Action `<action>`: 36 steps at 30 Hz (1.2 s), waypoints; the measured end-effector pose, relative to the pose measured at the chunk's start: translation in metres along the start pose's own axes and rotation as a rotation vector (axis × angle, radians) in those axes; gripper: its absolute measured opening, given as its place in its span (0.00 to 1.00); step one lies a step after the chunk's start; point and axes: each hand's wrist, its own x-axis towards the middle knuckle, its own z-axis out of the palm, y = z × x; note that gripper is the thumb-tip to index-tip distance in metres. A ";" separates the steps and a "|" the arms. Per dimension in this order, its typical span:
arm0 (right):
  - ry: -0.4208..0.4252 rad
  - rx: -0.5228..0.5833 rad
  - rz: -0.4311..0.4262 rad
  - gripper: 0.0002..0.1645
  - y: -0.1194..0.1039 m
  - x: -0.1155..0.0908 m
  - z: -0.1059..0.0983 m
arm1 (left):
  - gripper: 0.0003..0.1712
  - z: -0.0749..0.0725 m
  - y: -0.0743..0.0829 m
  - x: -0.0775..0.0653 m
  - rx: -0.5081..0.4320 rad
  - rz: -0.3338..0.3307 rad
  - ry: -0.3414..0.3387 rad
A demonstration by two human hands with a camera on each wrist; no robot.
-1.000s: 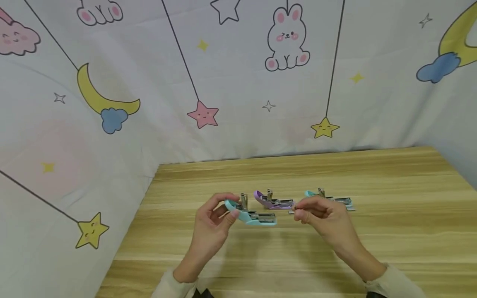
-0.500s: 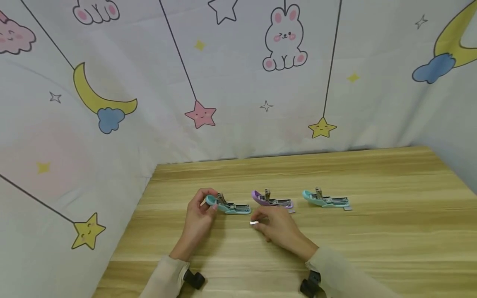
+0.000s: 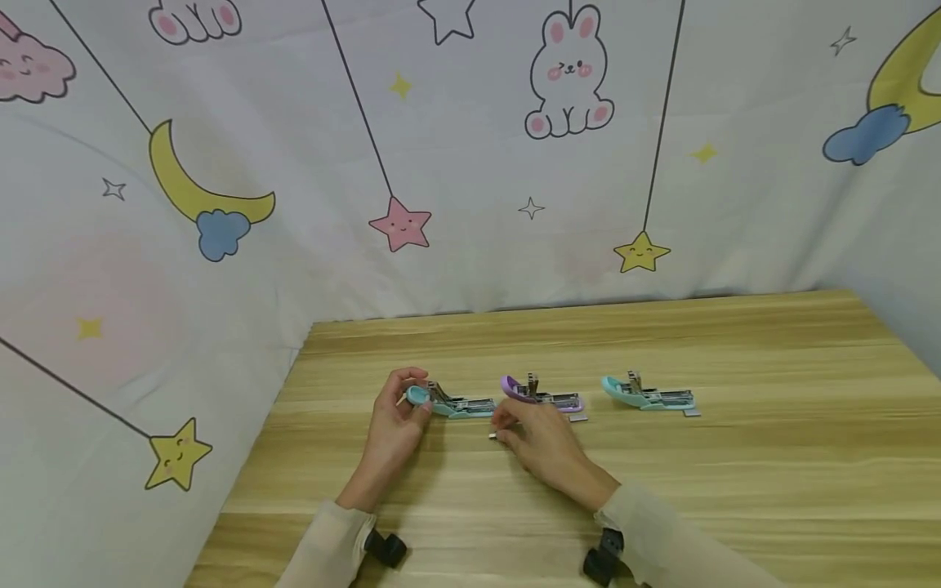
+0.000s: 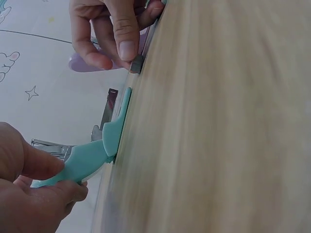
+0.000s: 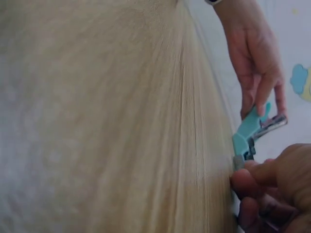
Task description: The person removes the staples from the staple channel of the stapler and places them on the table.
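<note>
My left hand [image 3: 397,412] grips the rounded rear end of a turquoise stapler [image 3: 459,407], thumb on the near side. The stapler is folded open, its metal part tilted up and its front end low at the tabletop. Just right of that front end, my right hand [image 3: 544,441] pinches a small grey strip of staples [image 3: 493,436] close over the wood. In the left wrist view the strip shows under the fingertips, a little beyond the stapler's tip. The right wrist view has the strip beside the stapler, partly hidden by my fingers.
Behind my right hand lies an opened purple stapler [image 3: 518,390], with a staple strip [image 3: 578,419] in front. Farther right is another opened turquoise stapler [image 3: 647,398] with its own strip [image 3: 692,413]. A patterned cloth [image 3: 470,269] hangs along the table's [image 3: 735,506] back edge.
My left hand has lowered the turquoise stapler to the table and moved it left. My right hand has come left and down, carrying the staple strip beside it. The other staplers have not moved.
</note>
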 end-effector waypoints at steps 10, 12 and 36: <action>-0.010 -0.005 -0.089 0.09 0.001 -0.002 0.003 | 0.30 0.000 0.000 0.000 0.013 -0.013 -0.011; -0.001 -0.019 -0.086 0.08 0.001 -0.003 0.002 | 0.30 0.000 0.000 -0.001 0.011 -0.014 -0.014; 0.076 -0.041 -0.091 0.17 0.004 -0.004 0.007 | 0.31 0.001 0.001 0.001 0.001 -0.045 -0.032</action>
